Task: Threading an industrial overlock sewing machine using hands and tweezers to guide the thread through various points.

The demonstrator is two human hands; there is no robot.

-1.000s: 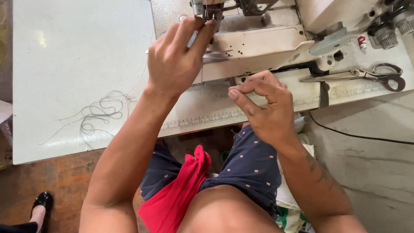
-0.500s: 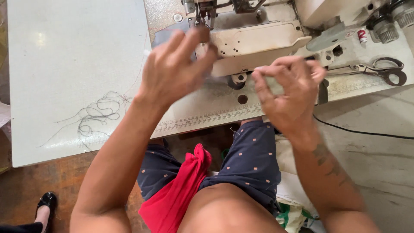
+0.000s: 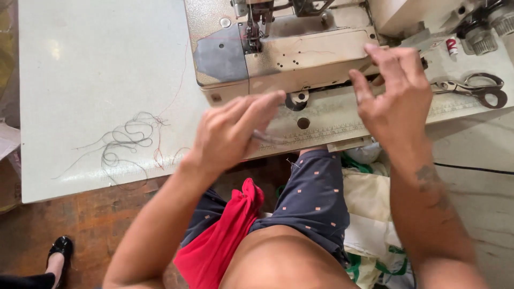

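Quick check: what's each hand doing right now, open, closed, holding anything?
Left hand: fingers loosely together, blurred; cannot tell if it holds anything.
Right hand: open, fingers spread, holding nothing.

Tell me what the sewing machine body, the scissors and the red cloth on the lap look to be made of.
Sewing machine body: seemingly painted metal, cream and worn, with a bare grey patch beside the needle. Scissors: metal blades with a dull sheen; the dark handle loops could be coated metal or plastic. Red cloth: soft woven or knit fabric, matte, falling in folds.
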